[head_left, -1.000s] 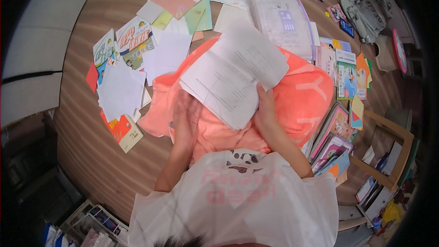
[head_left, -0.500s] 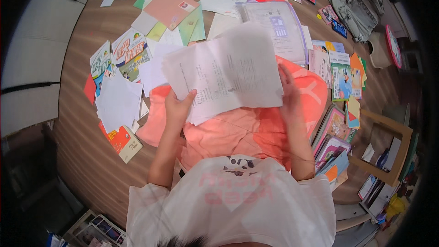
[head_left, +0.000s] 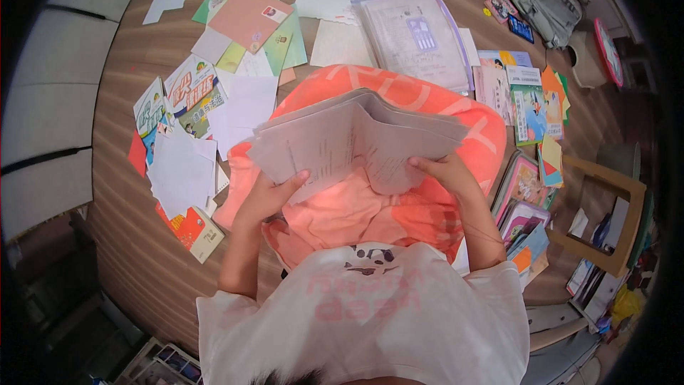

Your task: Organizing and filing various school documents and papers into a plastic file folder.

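Note:
A stack of printed paper sheets (head_left: 320,144), creased down the middle, is held up over my lap. My left hand (head_left: 274,192) grips its lower left side, thumb on top and fingers hidden beneath. At the lower right side my right hand (head_left: 445,171) pinches the sheets the same way. The stack bends into a shallow V, its layered edges showing along the top. Beneath it, an orange-pink cloth (head_left: 342,214) with pale lettering covers my lap and legs.
Loose white papers (head_left: 182,171) and workbooks (head_left: 196,93) lie to the left. Coloured folders (head_left: 249,18) and a clear purple-edged document case (head_left: 413,39) are ahead. Booklets (head_left: 527,107), a grey backpack (head_left: 545,0), a phone (head_left: 521,28) and a wooden frame (head_left: 605,260) lie right.
The papers have gone from lying fairly flat to bent upward at the middle crease. My right hand has moved from beside the stack's right edge to gripping it.

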Motion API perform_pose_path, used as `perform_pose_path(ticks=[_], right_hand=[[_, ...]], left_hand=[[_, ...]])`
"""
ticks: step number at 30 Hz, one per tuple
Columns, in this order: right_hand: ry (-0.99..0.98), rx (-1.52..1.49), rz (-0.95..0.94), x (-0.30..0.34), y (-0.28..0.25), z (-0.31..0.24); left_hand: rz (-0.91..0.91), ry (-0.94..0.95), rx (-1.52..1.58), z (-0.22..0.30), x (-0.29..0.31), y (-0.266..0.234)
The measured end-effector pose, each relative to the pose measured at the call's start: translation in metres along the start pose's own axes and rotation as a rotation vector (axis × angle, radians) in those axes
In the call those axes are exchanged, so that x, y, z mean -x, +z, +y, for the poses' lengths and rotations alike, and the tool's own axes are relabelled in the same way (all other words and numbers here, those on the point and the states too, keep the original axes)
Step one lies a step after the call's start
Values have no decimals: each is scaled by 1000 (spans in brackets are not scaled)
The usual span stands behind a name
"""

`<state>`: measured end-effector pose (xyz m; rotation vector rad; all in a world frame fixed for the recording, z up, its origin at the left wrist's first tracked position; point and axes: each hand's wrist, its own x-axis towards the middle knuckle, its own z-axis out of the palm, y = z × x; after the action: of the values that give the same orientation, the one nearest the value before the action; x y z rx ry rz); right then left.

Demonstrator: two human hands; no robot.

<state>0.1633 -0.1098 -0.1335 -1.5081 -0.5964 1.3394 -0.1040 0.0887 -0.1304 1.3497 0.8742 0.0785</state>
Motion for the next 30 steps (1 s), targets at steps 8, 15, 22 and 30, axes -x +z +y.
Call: perform_pose_path(ticks=[8, 15, 22, 30], right_hand=[[-9, 254, 128, 29, -5, -29], [-412, 779, 28, 59, -31, -11], [-163, 386, -141, 63, -24, -9], [-110, 236, -41, 7, -12, 58]], left_hand=[[-121, 154, -223, 41, -25, 8], [-351, 546, -512, 60, 4, -26], [-274, 275, -455, 6, 1, -39], [-246, -254, 184, -50, -27, -15]])
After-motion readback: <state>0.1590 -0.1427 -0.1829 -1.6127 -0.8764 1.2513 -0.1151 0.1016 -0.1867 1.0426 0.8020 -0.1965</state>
